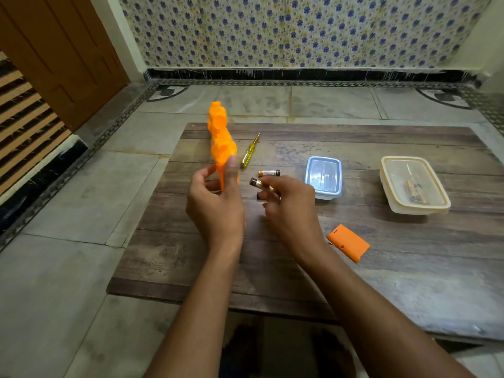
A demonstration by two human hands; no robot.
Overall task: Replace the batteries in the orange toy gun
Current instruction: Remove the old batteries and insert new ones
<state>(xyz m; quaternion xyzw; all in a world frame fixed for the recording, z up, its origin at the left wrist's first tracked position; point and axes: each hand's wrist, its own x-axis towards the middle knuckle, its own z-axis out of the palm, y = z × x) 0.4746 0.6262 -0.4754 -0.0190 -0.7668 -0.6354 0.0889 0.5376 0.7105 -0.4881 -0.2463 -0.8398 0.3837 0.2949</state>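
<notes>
Gripping the gun (221,137) upright, the left hand (215,203) curls round it; the right hand (289,208) pinches a battery (260,184).

My left hand (215,203) and right hand (289,211) are both bare: no gloves, rings or bands on any finger I can see. Back from each grip, the wrists carry no watch or bracelet, and both forearms run uncovered all the way to the bottom edge of the view, so no sleeve shows. My nails look short and unpainted, though they are too small here to be sure. Below my arms lies something dark, perhaps my clothing.
</notes>
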